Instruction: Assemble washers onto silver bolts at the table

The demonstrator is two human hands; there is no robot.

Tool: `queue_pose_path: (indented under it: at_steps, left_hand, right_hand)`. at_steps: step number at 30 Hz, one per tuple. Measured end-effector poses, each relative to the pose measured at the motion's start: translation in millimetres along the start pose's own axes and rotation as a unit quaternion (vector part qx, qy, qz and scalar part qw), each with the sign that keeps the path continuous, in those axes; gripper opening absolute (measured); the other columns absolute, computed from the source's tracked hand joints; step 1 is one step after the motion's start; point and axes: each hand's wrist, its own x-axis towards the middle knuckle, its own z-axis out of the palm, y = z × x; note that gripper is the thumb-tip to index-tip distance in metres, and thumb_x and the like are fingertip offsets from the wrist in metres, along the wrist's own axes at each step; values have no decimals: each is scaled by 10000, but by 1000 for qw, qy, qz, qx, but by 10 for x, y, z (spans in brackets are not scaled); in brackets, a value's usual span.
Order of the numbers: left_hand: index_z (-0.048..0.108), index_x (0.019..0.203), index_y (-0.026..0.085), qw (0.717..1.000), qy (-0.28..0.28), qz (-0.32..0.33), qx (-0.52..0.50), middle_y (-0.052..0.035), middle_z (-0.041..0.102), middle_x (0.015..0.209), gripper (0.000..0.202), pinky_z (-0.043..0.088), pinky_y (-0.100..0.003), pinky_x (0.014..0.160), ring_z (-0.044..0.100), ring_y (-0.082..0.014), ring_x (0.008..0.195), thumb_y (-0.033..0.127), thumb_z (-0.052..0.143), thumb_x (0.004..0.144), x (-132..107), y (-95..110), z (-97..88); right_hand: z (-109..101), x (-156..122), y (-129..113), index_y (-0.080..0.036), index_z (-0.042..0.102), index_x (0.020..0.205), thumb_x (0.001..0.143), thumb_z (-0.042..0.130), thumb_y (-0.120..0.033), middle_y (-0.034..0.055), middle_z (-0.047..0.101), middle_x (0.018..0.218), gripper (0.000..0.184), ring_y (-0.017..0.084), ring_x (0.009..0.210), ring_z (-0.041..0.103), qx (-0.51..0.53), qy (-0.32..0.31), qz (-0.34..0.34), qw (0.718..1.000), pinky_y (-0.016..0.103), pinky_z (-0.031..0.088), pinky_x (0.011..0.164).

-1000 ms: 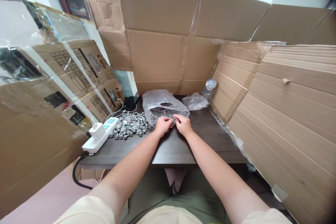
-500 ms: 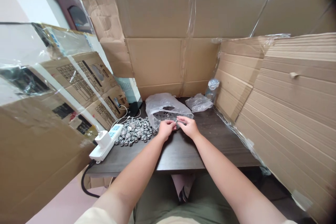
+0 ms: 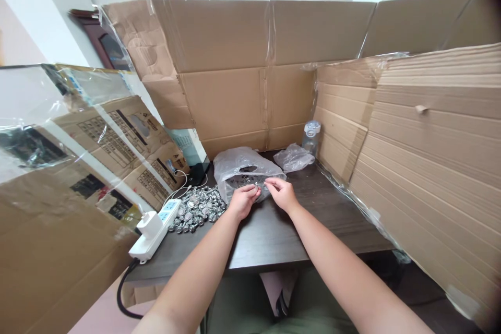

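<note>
My left hand (image 3: 243,200) and my right hand (image 3: 281,192) meet over the dark table (image 3: 282,235), fingers pinched together on a small silvery metal part (image 3: 257,186) held between them. Just behind the hands lies a clear plastic bag (image 3: 245,167) with more small metal parts inside. To the left of my left hand a heap of several shiny metal parts (image 3: 198,209) is spread on the table top.
Cardboard walls (image 3: 235,94) enclose the table at the back, left and right. A white power strip (image 3: 154,229) with a plugged-in adapter lies at the left edge. A crumpled second bag (image 3: 293,157) and a plastic bottle (image 3: 311,135) stand at the back right.
The camera has tilted upward, so the scene sits lower in view. Both hands stay together in front of the bag, pinching the small part.
</note>
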Motion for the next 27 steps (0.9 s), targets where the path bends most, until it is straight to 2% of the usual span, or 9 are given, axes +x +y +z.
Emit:
queue_pose_path:
  at_steps: [6, 11, 15, 18, 22, 27]
  left_hand:
    - [623, 1045, 103, 999, -48, -18, 17, -62, 654, 986, 203, 569, -316, 727, 646, -148, 825, 258, 609, 915, -14, -46, 10]
    - [623, 1027, 102, 998, -61, -25, 21, -55, 653, 959, 200, 567, -305, 709, 643, -140, 798, 269, 605, 918, -15, -56, -6]
    - [624, 1025, 100, 996, -76, -32, 16, -57, 654, 959, 200, 567, -306, 711, 643, -141, 803, 267, 607, 917, -35, -37, 5]
    - [625, 1021, 96, 996, -77, -38, 9, -60, 654, 959, 199, 567, -305, 714, 644, -142, 806, 263, 609, 915, -45, -25, 18]
    - [624, 1031, 98, 997, -67, -48, -4, -64, 654, 974, 200, 569, -307, 719, 645, -145, 818, 261, 608, 916, -45, -17, 24]
    - [620, 1051, 100, 997, -47, -62, -23, -70, 651, 1002, 205, 571, -311, 726, 646, -150, 838, 254, 607, 916, -39, -6, 27]
  right_hand:
    - [10, -33, -103, -180, 724, 975, 815, 665, -378, 83, 760, 963, 262, 232, 890, 725, 40, -69, 16, 997, 372, 586, 848]
    - [7, -21, -77, -171, 730, 964, 762, 698, -365, 101, 757, 1000, 281, 257, 946, 715, 56, -80, 39, 994, 421, 559, 912]
    - [17, -15, -90, -160, 710, 1025, 744, 708, -397, 121, 754, 1029, 368, 270, 946, 721, 81, -88, 62, 991, 420, 584, 859]
    - [9, -15, -141, -164, 720, 987, 754, 703, -420, 118, 759, 1007, 346, 272, 935, 721, 87, -88, 70, 990, 420, 583, 849]
    - [-15, -4, -194, -173, 736, 912, 785, 670, -428, 103, 763, 971, 292, 271, 962, 707, 90, -75, 70, 991, 446, 532, 934]
    - [-29, 6, -193, -176, 731, 886, 750, 705, -410, 94, 767, 939, 271, 263, 929, 710, 112, -76, 81, 987, 448, 526, 931]
